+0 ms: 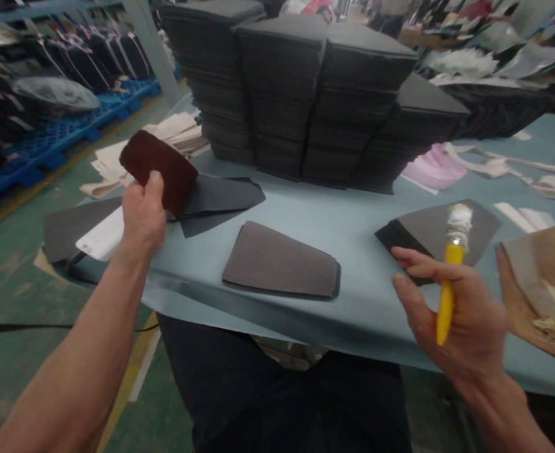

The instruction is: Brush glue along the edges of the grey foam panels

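Note:
My left hand (144, 217) grips a dark reddish-brown panel (162, 167) by its near edge, thumb on top, at the left of the table. Under and beside it lie several dark grey cut pieces (223, 194) and a white rectangular object (102, 236). A yellow-handled brush (448, 289) with whitish bristles is held in my right hand (470, 321), bristles upward; thumb and forefinger stretch out in front of it. Just beyond that hand is a grey piece with a black end (428, 229). Between my hands, a small stack of tapered grey-brown pieces (282, 261) lies flat near the table edge.
Tall stacks of dark sheets (282, 94) stand at the back of the blue-green covered table (353, 220). Cream strips (178, 132) lie at the left, a pink piece (435, 167) behind right. A stained board (546, 283) sits at the right edge. Blue pallets (93, 123) line the floor.

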A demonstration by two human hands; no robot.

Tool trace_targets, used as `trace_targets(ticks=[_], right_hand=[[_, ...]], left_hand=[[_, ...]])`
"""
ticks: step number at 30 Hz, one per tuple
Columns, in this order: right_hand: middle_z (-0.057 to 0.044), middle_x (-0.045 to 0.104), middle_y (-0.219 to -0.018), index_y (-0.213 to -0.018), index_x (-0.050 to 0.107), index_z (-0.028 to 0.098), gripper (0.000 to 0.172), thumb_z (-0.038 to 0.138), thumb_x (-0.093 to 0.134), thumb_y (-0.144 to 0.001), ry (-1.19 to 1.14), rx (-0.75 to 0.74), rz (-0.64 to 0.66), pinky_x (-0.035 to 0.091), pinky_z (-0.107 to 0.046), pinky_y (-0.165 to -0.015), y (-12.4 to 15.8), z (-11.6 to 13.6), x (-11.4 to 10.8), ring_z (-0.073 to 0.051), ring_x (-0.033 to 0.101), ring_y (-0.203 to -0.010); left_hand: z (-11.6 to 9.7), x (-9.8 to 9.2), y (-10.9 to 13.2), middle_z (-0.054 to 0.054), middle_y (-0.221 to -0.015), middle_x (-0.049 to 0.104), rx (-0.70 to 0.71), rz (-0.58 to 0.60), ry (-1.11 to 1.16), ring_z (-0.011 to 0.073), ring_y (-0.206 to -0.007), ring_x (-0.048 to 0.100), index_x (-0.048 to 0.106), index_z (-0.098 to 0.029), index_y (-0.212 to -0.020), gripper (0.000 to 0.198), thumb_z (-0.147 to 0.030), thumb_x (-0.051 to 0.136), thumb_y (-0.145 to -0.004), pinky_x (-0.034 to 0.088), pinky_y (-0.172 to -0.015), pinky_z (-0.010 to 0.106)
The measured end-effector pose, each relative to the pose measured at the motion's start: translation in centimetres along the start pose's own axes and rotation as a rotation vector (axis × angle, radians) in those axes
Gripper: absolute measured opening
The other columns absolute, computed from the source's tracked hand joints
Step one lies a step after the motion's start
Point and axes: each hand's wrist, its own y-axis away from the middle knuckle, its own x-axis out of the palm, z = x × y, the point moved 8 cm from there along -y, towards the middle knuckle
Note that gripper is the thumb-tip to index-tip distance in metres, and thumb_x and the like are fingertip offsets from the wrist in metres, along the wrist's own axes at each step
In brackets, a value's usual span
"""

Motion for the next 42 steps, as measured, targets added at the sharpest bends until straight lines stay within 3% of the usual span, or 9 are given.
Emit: trace_targets(ticks=[4,7,10,12,15,22,29,36,42], right_hand=[[-0.010,0.085,-0.117,-0.106,0.062,0.026,0.014,0.036,0.071,-0.100,-0.123,-0.048,0.091,0.069,-0.042,-0.087,0.6,1.8,1.9,-0.027,0.085,-0.101],[-0.011,0.085,-0.116,-0.106,0.061,0.025,0.013,0.030,0.071,-0.100,-0.209,-0.077,0.140,0.070,-0.041,-0.089,0.7,3.2,3.1,-0.026,0.085,-0.102],[-0.010,0.085,-0.112,-0.105,0.061,0.025,0.011,0.028,0.071,-0.100,-0.254,-0.059,0.153,0.070,-0.039,-0.089,0.7,3.9,3.9,-0.025,0.085,-0.100],[-0.010,0.085,-0.109,-0.104,0.062,0.025,0.010,0.028,0.070,-0.100,-0.269,-0.042,0.163,0.070,-0.039,-0.088,0.7,4.2,4.4,-0.024,0.085,-0.097],[-0.008,0.085,-0.108,-0.102,0.061,0.026,0.010,0.028,0.070,-0.100,-0.299,-0.017,0.187,0.070,-0.039,-0.086,0.6,4.6,5.3,-0.024,0.085,-0.095],[-0.004,0.085,-0.093,-0.094,0.058,0.027,0.023,0.045,0.072,-0.096,-0.393,0.217,0.172,0.065,-0.033,-0.066,0.2,4.3,7.0,-0.020,0.081,-0.074],[0.001,0.076,-0.080,-0.092,0.056,0.027,0.034,0.054,0.077,-0.089,-0.422,0.404,0.188,0.059,-0.031,-0.063,-0.5,4.3,8.6,-0.019,0.075,-0.068],[0.006,0.060,-0.074,-0.089,0.050,0.027,0.020,0.032,0.069,-0.089,-0.402,0.383,0.228,0.050,-0.030,-0.065,-1.2,5.0,9.2,-0.014,0.061,-0.063],[0.006,0.054,-0.075,-0.089,0.050,0.027,0.018,0.029,0.067,-0.090,-0.375,0.322,0.221,0.045,-0.029,-0.062,-1.6,4.9,9.3,-0.013,0.052,-0.061]], left_hand=[[-3.7,-0.3,4.9,-0.001,-0.072,0.051,0.086,0.042,-0.090,0.0176,-0.075,0.050,0.056,-0.021,-0.081,0.039,-0.050,0.047,-0.105,0.045,-0.075,0.035],[-6.8,1.5,9.3,0.005,-0.092,0.071,0.170,0.139,-0.114,0.0249,-0.091,0.067,0.066,-0.022,-0.099,0.033,-0.044,0.042,-0.106,0.053,-0.087,0.040],[-9.6,4.4,14.2,0.009,-0.142,0.071,0.327,0.283,-0.102,0.0293,-0.137,0.064,0.064,-0.024,-0.134,0.037,-0.033,0.047,-0.102,0.049,-0.119,0.046],[-10.9,6.2,17.3,0.011,-0.151,0.067,0.449,0.356,-0.136,0.0278,-0.146,0.059,0.059,-0.023,-0.145,0.048,-0.019,0.045,-0.099,0.046,-0.126,0.048],[-10.9,8.2,20.0,0.014,-0.152,0.066,0.467,0.398,-0.182,0.0301,-0.147,0.058,0.058,-0.021,-0.148,0.055,-0.012,0.047,-0.094,0.049,-0.125,0.053],[-10.2,9.5,21.5,0.013,-0.154,0.065,0.433,0.435,-0.198,0.0353,-0.148,0.057,0.056,-0.028,-0.152,0.063,-0.011,0.050,-0.091,0.048,-0.123,0.062],[-10.8,10.0,22.1,0.015,-0.157,0.063,0.409,0.447,-0.215,0.0355,-0.153,0.052,0.056,-0.022,-0.150,0.056,-0.015,0.049,-0.095,0.045,-0.126,0.061],[-10.9,10.6,22.3,0.015,-0.158,0.061,0.385,0.488,-0.202,0.0350,-0.155,0.050,0.055,-0.021,-0.152,0.058,-0.015,0.048,-0.095,0.043,-0.128,0.061],[-11.7,10.6,22.5,0.016,-0.156,0.063,0.392,0.501,-0.211,0.0344,-0.153,0.052,0.056,-0.018,-0.151,0.052,-0.020,0.052,-0.099,0.044,-0.129,0.057]])
